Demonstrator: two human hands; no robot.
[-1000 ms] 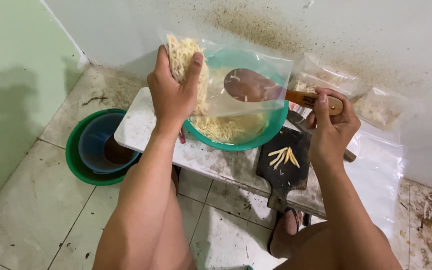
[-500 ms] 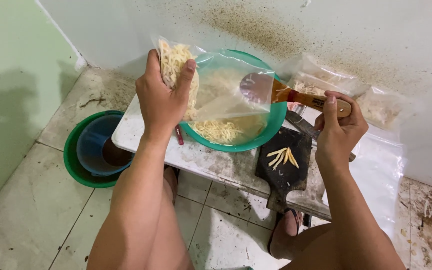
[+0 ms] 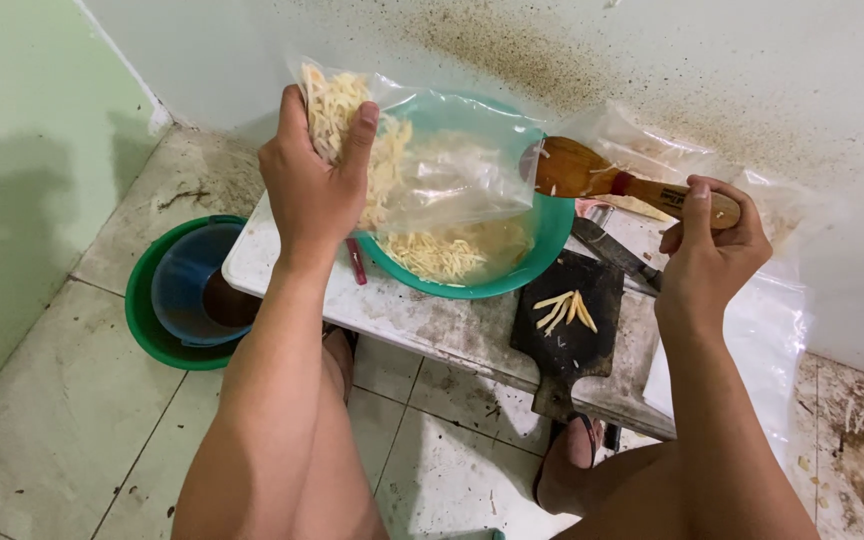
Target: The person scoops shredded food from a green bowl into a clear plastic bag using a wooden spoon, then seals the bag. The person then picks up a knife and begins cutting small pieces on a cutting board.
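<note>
My left hand [image 3: 314, 185] grips a clear plastic bag [image 3: 422, 160] partly filled with pale potato strips, held above a teal bowl [image 3: 542, 250] that has more strips in it. My right hand [image 3: 709, 245] holds a wooden spoon [image 3: 592, 172] by its handle, its scoop just outside the bag's open mouth at the bowl's far right rim. The bowl stands on a low white board [image 3: 422, 325].
A dark cutting board [image 3: 572, 330] with a few potato strips lies right of the bowl, a knife [image 3: 617, 255] beside it. A blue bucket inside a green basin [image 3: 147, 320] sits on the tiled floor at left. More clear bags [image 3: 752, 330] lie at right. My knees and sandalled foot are below.
The spoon has come out of the bag and moved right. My left hand has raised the bag slightly and shifted it left.
</note>
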